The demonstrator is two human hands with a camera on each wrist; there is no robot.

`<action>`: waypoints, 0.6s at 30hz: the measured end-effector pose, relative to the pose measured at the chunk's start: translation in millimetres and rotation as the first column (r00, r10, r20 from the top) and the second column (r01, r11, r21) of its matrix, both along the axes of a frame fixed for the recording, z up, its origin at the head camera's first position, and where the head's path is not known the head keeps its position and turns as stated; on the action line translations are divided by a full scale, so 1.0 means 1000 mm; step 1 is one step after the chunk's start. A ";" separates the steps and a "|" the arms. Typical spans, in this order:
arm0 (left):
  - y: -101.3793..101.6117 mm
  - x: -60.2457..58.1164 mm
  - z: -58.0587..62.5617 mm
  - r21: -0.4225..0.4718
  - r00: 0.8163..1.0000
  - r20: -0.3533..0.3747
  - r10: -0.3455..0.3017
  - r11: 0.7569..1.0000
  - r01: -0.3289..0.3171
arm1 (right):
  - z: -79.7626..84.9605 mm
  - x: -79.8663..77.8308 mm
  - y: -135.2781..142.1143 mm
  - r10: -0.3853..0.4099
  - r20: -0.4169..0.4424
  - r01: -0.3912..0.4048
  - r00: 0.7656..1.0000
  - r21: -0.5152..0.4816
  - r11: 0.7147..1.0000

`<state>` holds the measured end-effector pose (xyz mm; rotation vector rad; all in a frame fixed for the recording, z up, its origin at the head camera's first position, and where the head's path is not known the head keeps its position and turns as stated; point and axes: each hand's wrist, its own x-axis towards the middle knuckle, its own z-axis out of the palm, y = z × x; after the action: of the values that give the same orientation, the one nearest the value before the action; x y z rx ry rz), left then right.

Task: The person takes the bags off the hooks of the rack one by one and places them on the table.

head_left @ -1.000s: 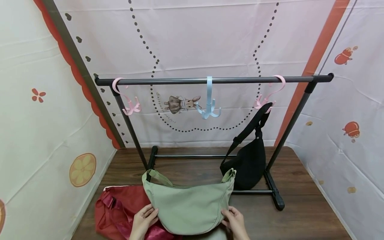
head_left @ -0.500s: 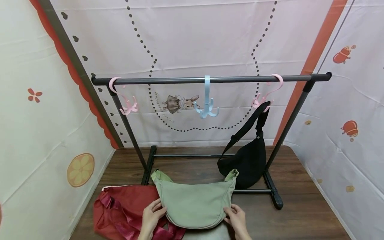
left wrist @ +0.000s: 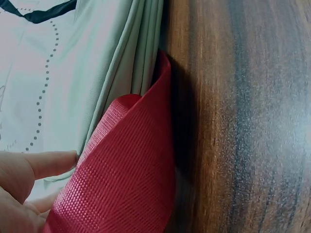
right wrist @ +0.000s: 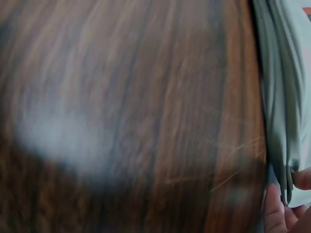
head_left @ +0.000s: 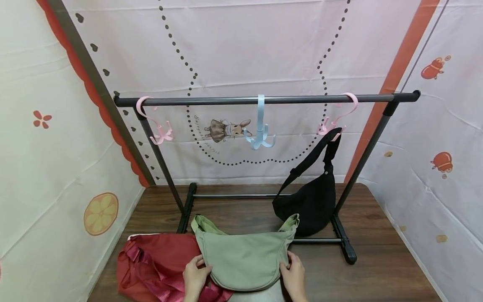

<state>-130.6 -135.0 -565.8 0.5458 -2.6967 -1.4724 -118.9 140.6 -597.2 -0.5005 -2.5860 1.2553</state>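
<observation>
There were three fabric bags: one pale green crescent-shaped bag (head_left: 247, 261), one red bag (head_left: 166, 251), one black bag (head_left: 313, 207). Hooks numbered three: two pink pronged plastic hooks (head_left: 163, 135), one light-blue pronged plastic hook (head_left: 260, 119). One black tubular rack (head_left: 219, 102), one brown wood-grain table (head_left: 371, 264) and two bare hands (head_left: 196, 278) were there.

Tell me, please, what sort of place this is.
Perhaps a small staged tabletop area: printed sheets screen the wooden table at the back and both sides, and a black rack stands on it, with a green bag in front.
</observation>
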 end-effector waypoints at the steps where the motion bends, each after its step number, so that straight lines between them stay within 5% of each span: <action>1: 0.001 0.001 0.000 -0.013 1.000 -0.009 0.008 1.000 -0.008 | -0.001 -0.001 0.000 0.011 0.001 -0.011 1.000 0.019 1.000; 10: 0.000 0.002 0.004 -0.045 1.000 0.006 -0.002 0.999 0.002 | -0.002 -0.001 0.003 0.031 0.005 -0.031 1.000 0.022 0.999; 14: -0.004 0.002 0.016 -0.051 0.998 0.060 -0.034 0.998 0.038 | 0.004 0.002 0.008 0.046 0.021 -0.045 0.999 -0.035 0.998; 18: -0.005 0.001 0.031 -0.098 0.997 0.042 -0.060 0.993 0.063 | 0.012 0.006 0.016 0.060 0.029 -0.058 0.998 -0.070 0.996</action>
<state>-129.2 -139.6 -535.1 0.4955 -2.8224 -1.3451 -113.0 157.0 -585.1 -0.4624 -2.6081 1.3710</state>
